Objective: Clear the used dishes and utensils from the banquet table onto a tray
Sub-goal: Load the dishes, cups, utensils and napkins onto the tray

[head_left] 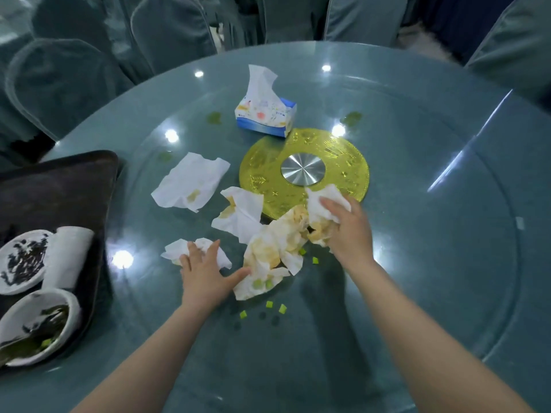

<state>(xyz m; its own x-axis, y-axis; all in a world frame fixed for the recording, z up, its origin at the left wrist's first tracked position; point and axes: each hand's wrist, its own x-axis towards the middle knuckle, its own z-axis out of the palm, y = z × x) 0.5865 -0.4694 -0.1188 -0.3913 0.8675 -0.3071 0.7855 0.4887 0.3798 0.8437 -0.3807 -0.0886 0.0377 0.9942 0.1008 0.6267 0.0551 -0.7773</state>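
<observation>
A crumpled white tissue (190,248) is pressed flat under the spread left hand (205,272) while stained, wadded paper napkins (322,210) are clenched by the right hand (348,228), seemingly gathered for the dark rectangular tray (59,186).

The tray (74,186) and the lower bowl (35,329) on it are cut off by the left edge. Part of the gold disc (301,174) is covered by the tissue box (266,116) and the stained tissues (277,248). The right hand (347,231) has its fingertips buried in crumpled tissue.
</observation>
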